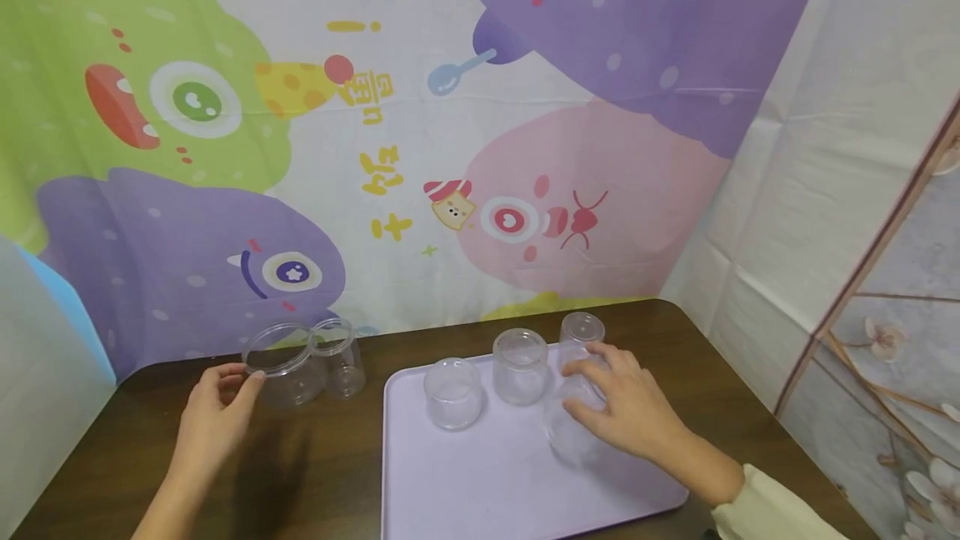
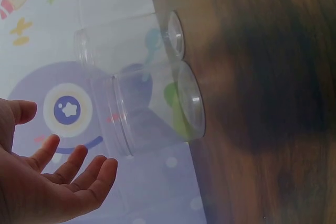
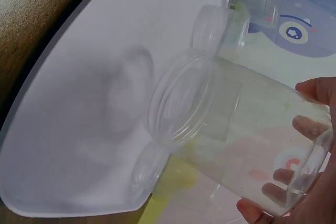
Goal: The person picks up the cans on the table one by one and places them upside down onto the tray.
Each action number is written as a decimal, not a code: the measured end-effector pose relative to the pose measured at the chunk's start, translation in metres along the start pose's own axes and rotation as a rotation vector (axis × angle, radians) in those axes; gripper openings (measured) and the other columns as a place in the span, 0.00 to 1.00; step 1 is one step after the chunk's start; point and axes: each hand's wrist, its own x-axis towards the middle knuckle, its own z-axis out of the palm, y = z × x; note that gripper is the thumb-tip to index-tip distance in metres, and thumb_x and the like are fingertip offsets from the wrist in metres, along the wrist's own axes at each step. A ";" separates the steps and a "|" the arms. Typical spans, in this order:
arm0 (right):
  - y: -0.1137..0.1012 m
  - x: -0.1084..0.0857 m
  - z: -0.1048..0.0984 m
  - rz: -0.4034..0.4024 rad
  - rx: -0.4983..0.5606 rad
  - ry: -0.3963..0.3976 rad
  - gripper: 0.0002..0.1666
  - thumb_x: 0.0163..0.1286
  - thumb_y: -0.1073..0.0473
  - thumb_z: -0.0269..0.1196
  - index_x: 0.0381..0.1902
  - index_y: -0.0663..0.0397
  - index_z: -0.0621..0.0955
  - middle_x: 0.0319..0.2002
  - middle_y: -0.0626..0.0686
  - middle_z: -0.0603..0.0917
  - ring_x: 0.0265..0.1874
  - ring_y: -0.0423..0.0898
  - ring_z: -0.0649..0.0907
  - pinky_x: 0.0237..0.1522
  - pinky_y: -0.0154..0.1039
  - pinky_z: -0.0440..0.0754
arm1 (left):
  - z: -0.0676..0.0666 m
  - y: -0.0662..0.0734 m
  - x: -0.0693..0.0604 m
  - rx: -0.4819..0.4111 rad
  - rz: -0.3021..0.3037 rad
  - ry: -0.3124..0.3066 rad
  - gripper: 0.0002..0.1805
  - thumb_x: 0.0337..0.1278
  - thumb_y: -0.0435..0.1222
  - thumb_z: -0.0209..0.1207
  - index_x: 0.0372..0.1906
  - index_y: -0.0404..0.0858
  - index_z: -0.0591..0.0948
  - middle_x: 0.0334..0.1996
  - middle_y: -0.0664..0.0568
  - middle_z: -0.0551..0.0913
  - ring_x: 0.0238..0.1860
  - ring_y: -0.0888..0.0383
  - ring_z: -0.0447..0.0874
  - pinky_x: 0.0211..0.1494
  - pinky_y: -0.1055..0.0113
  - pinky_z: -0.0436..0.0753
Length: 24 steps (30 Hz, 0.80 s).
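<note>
The large clear plastic jar point(image 3: 262, 129) over the lilac rectangular tray point(image 1: 465, 490) could slip, since its smooth wall offers little friction and the right hand point(image 1: 630, 402) holds it only near the base. Its threaded mouth points down at the tray; I cannot tell whether the rim touches. If it swings sideways, it could knock the medium clear round jar point(image 1: 521, 373) just beside it, or the narrow clear jar point(image 1: 582, 328) behind the fingers; their transparent edges are easy to misjudge. The short clear round jar point(image 1: 453, 397), farther off on the tray, seems at less risk.

The right hand's thumb and fingers spread wide and curve round the jar's base end, gripping it. The left hand point(image 1: 217, 415) has its fingers loosely parted and grips nothing, beside the rim of the wide clear jar point(image 1: 292, 377) upright on the dark wooden tabletop point(image 1: 315, 473); contact is unclear. A careless brush there could push that jar against the slim clear jar point(image 1: 343, 365) next to it and topple 1 or both.
</note>
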 end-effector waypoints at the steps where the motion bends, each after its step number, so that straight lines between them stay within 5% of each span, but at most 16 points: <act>1: 0.000 0.000 0.000 -0.004 -0.011 -0.006 0.18 0.54 0.45 0.66 0.44 0.35 0.80 0.57 0.58 0.75 0.54 0.59 0.75 0.39 0.56 0.76 | -0.001 0.000 0.001 0.001 0.004 0.002 0.28 0.67 0.47 0.46 0.60 0.28 0.65 0.55 0.27 0.70 0.52 0.35 0.72 0.50 0.45 0.71; 17: 0.005 -0.001 0.002 -0.028 -0.083 -0.037 0.19 0.53 0.44 0.67 0.43 0.35 0.79 0.56 0.57 0.76 0.53 0.59 0.75 0.38 0.54 0.75 | -0.005 -0.005 0.013 0.075 0.004 -0.042 0.33 0.65 0.51 0.48 0.61 0.27 0.63 0.56 0.26 0.66 0.54 0.32 0.68 0.53 0.40 0.68; 24: 0.005 -0.002 0.003 -0.033 -0.093 -0.035 0.18 0.52 0.44 0.67 0.43 0.34 0.79 0.55 0.57 0.76 0.52 0.58 0.76 0.38 0.53 0.76 | -0.002 -0.006 0.022 0.141 0.056 -0.002 0.33 0.62 0.50 0.53 0.58 0.26 0.65 0.53 0.27 0.68 0.55 0.30 0.64 0.54 0.40 0.65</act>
